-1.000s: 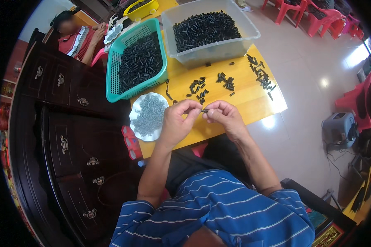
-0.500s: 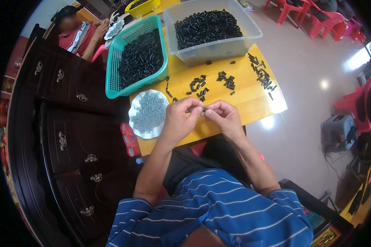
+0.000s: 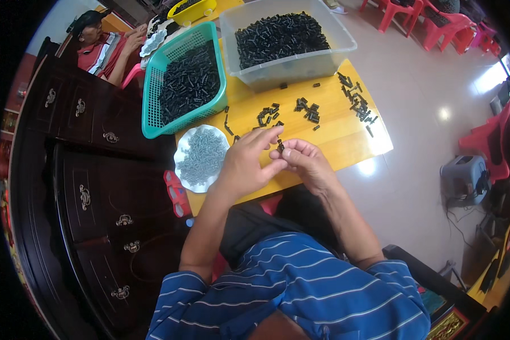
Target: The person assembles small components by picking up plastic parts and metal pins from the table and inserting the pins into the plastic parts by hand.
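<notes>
Between the thumb and fingers of my right hand [image 3: 308, 162] is a small black tube-shaped plastic piece [image 3: 280, 145], held upright over the table's near edge. My left hand [image 3: 245, 163] is open beside it, fingers spread and raised, its thumb tip close to the right fingertips. Whether that thumb touches the piece I cannot tell. Just beyond my hands lie loose clusters of similar black pieces [image 3: 309, 110] on the yellow table [image 3: 334, 133]. Left of my left hand stands a scalloped white plate [image 3: 181, 177] heaped with small silvery metal parts [image 3: 203, 154].
A green mesh basket [image 3: 149, 113] and a translucent plastic bin [image 3: 294, 71], both full of black pieces, stand at the table's far side. Dark wooden drawers [image 3: 96, 181] line the left. Another person [image 3: 105, 54] sits at far left. Red plastic chairs [image 3: 496, 141] stand at right.
My left fingers have come off the black piece and spread apart, the hand lifting slightly. My right hand keeps hold of the piece, which now shows more clearly.
</notes>
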A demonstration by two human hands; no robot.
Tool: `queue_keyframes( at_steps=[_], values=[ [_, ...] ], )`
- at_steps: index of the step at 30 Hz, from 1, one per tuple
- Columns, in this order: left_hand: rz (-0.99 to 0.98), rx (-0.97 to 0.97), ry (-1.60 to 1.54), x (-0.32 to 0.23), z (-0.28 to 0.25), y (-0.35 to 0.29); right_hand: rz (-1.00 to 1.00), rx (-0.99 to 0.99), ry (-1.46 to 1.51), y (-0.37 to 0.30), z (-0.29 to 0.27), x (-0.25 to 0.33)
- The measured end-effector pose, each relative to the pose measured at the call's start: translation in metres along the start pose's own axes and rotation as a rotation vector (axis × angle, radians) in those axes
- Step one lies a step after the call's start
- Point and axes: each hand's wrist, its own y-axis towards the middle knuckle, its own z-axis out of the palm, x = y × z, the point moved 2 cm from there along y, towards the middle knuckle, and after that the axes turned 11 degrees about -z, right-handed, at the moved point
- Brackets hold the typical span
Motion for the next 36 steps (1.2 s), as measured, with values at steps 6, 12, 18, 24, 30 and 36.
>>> queue_keyframes(
  at_steps=[6, 12, 18, 24, 30, 36],
  values=[
    [0.111, -0.073, 0.216, 0.004, 0.010, 0.000, -0.003, 0.035, 0.005, 0.000, 0.001, -0.005],
    [0.118, -0.040, 0.220, 0.004, 0.012, 0.003, 0.037, -0.009, 0.029, 0.001, -0.003, -0.006],
    [0.160, -0.026, 0.248, 0.005, 0.014, 0.003, 0.068, 0.003, 0.036, 0.000, -0.006, -0.007],
    [0.178, 0.000, 0.272, 0.012, 0.014, -0.001, 0.099, 0.019, 0.030, -0.001, -0.007, -0.009],
    [0.164, -0.005, 0.249, 0.009, 0.013, -0.003, 0.101, 0.036, 0.022, -0.001, -0.004, -0.009],
    [0.143, 0.004, 0.207, 0.011, 0.015, -0.002, 0.100, 0.019, -0.001, 0.000, -0.007, -0.009]
  ],
)
